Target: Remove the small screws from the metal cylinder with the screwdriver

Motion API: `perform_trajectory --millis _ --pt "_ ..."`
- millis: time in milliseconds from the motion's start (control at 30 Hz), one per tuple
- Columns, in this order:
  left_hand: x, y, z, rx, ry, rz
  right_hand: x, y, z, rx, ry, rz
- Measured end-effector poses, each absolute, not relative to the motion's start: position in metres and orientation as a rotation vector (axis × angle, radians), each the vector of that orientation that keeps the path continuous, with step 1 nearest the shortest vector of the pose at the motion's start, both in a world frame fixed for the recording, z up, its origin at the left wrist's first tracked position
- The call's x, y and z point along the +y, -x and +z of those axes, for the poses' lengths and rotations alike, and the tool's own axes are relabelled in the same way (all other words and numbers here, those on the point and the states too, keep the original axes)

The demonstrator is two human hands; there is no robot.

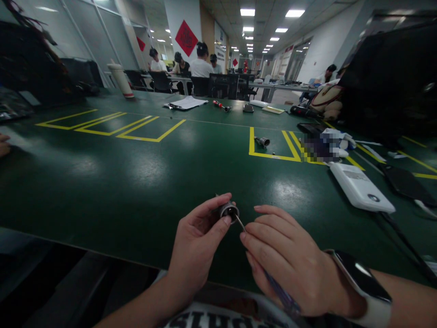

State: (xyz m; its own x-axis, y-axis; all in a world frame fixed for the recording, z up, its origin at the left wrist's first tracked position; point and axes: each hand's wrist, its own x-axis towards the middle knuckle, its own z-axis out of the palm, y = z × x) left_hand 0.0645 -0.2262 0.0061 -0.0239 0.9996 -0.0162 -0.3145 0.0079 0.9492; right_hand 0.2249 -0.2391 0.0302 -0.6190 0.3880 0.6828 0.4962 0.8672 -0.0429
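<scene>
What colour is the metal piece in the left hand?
The metal piece is silver-grey, seen best in the head view.

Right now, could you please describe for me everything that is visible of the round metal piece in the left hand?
The round metal piece looks grey and metallic, with a shiny circular rim around a dark hollow. The left hand grips it between thumb and fingers above the green table, covering much of its body. Its open end faces roughly towards the right hand, whose thin-shafted tool reaches to the opening; how deep it goes cannot be told.
</scene>
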Motion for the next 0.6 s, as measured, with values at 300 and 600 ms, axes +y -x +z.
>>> perform_trajectory --millis 300,600 --pt "-0.2262 -0.0647 0.0068 1.03 -0.916 1.383 -0.238 -0.2271 0.0356 -2.215 0.629 0.023" --pt "-0.2258 -0.0645 0.0053 1.018 -0.937 1.376 -0.2397 -0.2269 0.0369 -2.195 0.618 0.064"
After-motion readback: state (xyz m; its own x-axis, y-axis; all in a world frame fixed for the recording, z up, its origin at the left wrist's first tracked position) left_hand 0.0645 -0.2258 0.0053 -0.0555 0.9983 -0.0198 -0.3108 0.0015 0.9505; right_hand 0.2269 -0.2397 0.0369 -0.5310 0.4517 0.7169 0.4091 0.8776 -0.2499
